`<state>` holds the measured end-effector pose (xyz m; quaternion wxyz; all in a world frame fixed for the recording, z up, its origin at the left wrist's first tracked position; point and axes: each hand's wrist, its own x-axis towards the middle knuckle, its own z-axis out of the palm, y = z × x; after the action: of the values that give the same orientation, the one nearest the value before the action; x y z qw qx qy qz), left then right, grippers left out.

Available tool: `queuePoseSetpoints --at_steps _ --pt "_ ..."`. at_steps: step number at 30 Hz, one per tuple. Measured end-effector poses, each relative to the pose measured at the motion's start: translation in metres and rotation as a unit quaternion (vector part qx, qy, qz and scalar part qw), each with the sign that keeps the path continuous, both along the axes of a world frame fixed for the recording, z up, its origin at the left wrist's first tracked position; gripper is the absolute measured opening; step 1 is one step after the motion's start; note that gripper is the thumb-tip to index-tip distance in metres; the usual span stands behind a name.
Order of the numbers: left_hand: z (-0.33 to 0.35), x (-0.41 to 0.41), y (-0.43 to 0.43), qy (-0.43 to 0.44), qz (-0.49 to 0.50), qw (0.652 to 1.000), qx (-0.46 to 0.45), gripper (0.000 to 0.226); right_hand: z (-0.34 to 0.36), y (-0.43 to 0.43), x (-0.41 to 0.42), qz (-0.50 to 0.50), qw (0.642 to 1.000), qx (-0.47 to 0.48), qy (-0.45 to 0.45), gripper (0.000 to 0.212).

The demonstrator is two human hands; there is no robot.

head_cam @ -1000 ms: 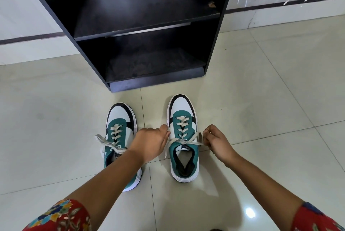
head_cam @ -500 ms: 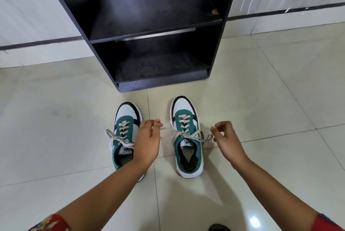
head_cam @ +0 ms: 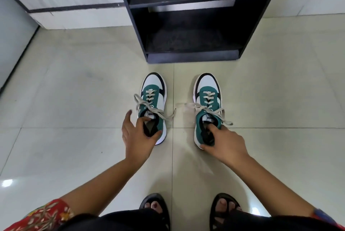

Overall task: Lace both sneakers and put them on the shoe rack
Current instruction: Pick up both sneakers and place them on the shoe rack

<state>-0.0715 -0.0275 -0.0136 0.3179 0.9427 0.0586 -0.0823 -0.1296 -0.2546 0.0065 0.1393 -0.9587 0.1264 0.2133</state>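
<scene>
Two green, white and black sneakers stand side by side on the tiled floor, toes toward the black shoe rack [head_cam: 192, 57]. Both carry cream laces tied in loose bows. My left hand [head_cam: 137, 139] wraps the heel of the left sneaker [head_cam: 154, 92], thumb on its right side, one finger at the collar and the other fingers splayed to the left. My right hand [head_cam: 226, 146] grips the heel of the right sneaker [head_cam: 208, 91], with a finger inside the opening and the thumb behind the heel. The rack's two visible shelves hold nothing.
My feet in black sandals [head_cam: 155, 206] stand just behind the sneakers. A white wall with a dark stripe [head_cam: 74, 7] runs behind the rack, and a grey panel [head_cam: 15, 35] borders the floor at the left.
Both hands let go of the right sneaker's laces, now lying tied in a bow, and dropped to the heels, one on each sneaker. My view has tilted down, so my feet show.
</scene>
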Motion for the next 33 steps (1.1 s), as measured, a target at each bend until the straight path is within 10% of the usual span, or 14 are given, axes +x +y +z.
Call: queuePoseSetpoints --at_steps 18,33 --pt "0.021 0.014 -0.005 0.023 -0.038 0.995 -0.084 0.031 0.009 -0.003 0.027 -0.049 0.983 0.063 -0.164 0.032" --pt "0.323 0.048 -0.01 0.007 -0.081 0.994 -0.077 0.032 0.319 -0.019 0.049 -0.029 0.984 0.083 -0.155 0.039"
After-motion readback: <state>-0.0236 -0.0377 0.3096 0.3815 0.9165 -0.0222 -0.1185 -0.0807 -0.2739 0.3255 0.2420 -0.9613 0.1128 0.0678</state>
